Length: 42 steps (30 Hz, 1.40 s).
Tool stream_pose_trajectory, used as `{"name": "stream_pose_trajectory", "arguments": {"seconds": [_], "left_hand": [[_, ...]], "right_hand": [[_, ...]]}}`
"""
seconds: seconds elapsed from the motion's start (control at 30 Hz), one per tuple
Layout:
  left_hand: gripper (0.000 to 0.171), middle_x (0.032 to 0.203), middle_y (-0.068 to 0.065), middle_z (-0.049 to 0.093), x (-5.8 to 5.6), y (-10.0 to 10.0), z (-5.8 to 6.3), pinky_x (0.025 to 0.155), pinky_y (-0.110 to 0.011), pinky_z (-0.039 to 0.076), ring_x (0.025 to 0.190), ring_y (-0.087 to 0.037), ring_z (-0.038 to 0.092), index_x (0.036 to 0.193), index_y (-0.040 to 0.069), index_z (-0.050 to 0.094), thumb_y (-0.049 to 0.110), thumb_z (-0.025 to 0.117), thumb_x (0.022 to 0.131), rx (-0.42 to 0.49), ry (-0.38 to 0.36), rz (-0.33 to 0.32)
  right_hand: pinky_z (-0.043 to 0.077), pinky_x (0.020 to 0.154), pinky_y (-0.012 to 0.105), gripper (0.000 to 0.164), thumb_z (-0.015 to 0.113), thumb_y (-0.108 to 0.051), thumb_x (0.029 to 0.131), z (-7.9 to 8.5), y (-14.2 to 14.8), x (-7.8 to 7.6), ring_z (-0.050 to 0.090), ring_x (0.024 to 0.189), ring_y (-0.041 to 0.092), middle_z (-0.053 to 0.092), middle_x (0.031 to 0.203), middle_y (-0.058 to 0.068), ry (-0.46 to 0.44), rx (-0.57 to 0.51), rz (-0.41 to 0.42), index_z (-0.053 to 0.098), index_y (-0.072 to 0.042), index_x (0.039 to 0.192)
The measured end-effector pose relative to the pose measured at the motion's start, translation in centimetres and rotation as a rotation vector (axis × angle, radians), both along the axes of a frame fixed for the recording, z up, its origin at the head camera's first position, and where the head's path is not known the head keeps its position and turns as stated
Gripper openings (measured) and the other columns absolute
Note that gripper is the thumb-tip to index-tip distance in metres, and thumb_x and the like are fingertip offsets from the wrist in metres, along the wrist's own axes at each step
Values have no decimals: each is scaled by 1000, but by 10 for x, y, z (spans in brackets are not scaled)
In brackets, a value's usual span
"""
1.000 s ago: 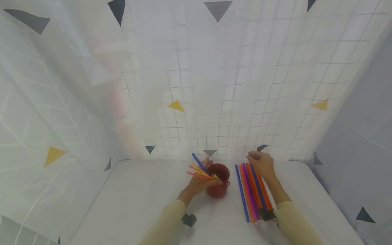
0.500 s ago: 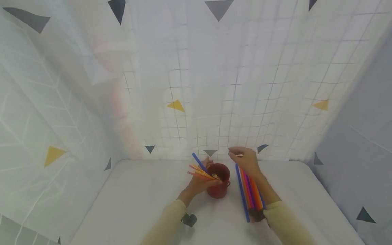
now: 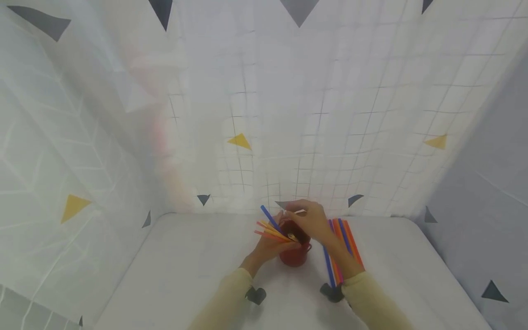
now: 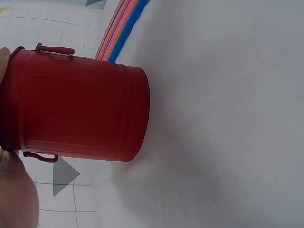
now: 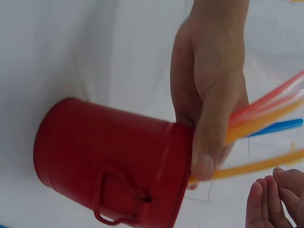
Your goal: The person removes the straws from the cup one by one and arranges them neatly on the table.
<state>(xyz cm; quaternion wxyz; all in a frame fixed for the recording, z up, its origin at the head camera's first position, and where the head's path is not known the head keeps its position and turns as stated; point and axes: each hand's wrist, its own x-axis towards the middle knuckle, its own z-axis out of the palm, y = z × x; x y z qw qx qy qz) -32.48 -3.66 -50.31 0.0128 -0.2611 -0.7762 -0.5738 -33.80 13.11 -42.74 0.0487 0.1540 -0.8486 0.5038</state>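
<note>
A small red metal bucket [image 3: 294,258] with wire side handles stands on the table. My left hand [image 3: 267,248] grips it near the rim, and in the right wrist view the thumb lies over the rim. Several coloured drinking straws [image 5: 266,114], blue, orange-yellow and red, stick out of the bucket, leaning over the left hand toward the left. Close above the rim, on the right, is my right hand [image 3: 311,222]. Its fingers [image 5: 264,197] are loosely bent in the right wrist view, beside an orange-yellow straw, with nothing visible between them. Part of the bucket's inside is hidden.
Several more straws [image 3: 345,236], blue, orange and purple, lie side by side right of the bucket, partly under the right forearm. The white table [image 3: 185,270] meets a patterned cloth wall [image 3: 272,160] behind, with cloth sides left and right.
My right hand has moved left from above the row of straws to the bucket's rim. The left hand and bucket stay in place. The head view has shifted slightly.
</note>
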Motion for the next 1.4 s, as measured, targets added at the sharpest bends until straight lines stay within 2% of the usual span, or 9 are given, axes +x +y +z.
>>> {"name": "stream_pose_trajectory", "arguments": {"seconds": [0.17,0.27,0.37,0.53,0.7,0.93,1.03,1.2,1.4], "left_hand": [[82,147,-3,45,-6,1,-2,106,-43,40,133,-20,44,150,19,33,10,79,82,60,88,-79],[76,142,5,50,-5,0,-2,104,-36,42,128,-13,48,146,21,39,13,80,82,76,88,-78],[75,138,11,52,-4,0,-2,103,-35,43,126,-10,50,145,23,41,20,81,81,64,43,-51],[73,130,14,57,-4,1,-4,103,-37,43,121,-7,53,142,22,44,32,81,80,7,-47,15],[68,128,8,59,-2,1,-3,101,-34,44,118,-11,55,140,15,46,26,80,82,-6,-19,19],[72,136,2,55,-17,0,-29,108,-41,38,126,-16,50,142,14,43,29,80,82,-32,-29,73],[76,142,-4,49,-20,-2,-34,109,-45,36,130,-21,47,144,11,39,31,79,83,-63,-41,88],[81,142,-5,47,-20,-2,-35,109,-45,37,129,-22,47,145,12,35,39,78,82,-98,-45,95],[78,136,-3,50,-20,-1,-34,107,-46,38,125,-20,49,144,12,35,39,77,84,-108,-37,93]], "right_hand": [[56,84,39,27,76,-19,86,-7,-8,2,70,95,21,70,112,-1,-11,6,35,72,-17,113],[57,81,38,23,76,-22,86,-11,-13,3,70,92,18,70,107,-4,-41,-10,37,74,-22,109],[57,79,37,21,77,-27,86,-13,-18,5,69,92,15,70,102,-9,-90,-3,14,73,-29,107],[56,82,37,25,77,-25,85,-19,-22,4,68,95,14,69,100,-12,-87,37,14,73,-27,110],[55,86,37,26,79,-25,83,-23,-22,3,67,96,12,68,100,-14,-78,63,15,73,-32,107],[55,83,37,25,80,-26,82,-25,-24,3,66,91,11,69,95,-14,-60,56,28,74,-32,105],[55,82,36,25,80,-26,82,-26,-25,3,65,89,10,69,93,-13,-61,45,34,74,-33,105],[55,82,36,27,81,-23,81,-28,-27,2,67,90,11,69,94,-12,-61,31,40,74,-31,106],[55,85,38,27,79,-22,83,-29,-27,2,67,96,13,70,100,-11,-78,27,49,73,-29,108]]}}
